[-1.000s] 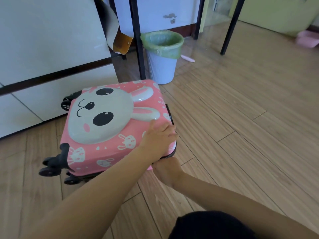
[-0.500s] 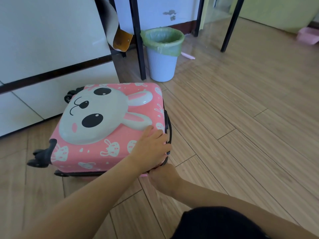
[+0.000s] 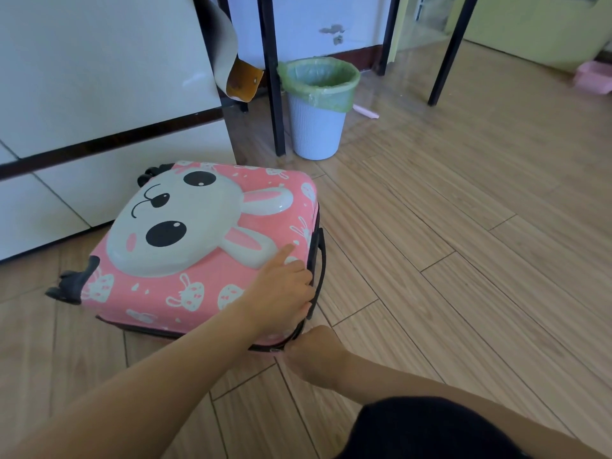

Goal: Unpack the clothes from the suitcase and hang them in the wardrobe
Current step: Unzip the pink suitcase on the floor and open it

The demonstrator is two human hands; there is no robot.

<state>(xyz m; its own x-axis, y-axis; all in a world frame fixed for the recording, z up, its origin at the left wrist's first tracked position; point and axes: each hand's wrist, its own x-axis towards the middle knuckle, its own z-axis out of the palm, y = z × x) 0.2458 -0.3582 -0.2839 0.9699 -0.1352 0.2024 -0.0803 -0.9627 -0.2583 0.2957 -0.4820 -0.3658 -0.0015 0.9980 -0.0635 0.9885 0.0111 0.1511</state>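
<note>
Two hands work at the near corner of a pink rabbit-face suitcase [image 3: 198, 226], which lies flat with its lid down on the wooden floor [image 3: 463, 260]. The right hand [image 3: 314, 354] sits lowest, its fingers curled tight against the black zip seam [image 3: 299, 331] at that corner; what it pinches is hidden under the knuckles. The left hand [image 3: 281, 289] rests spread on the lid just above it. Its forefinger stretches toward the rabbit's ear, and its fingertips lie beside the black carry handle [image 3: 318, 260]. Black wheels [image 3: 66, 286] stick out at the suitcase's left end. Its far side lies close to a white cabinet [image 3: 99, 77]. Beyond, a pale bin with a green liner [image 3: 316, 127] stands just beside a black metal leg [image 3: 271, 77].
</note>
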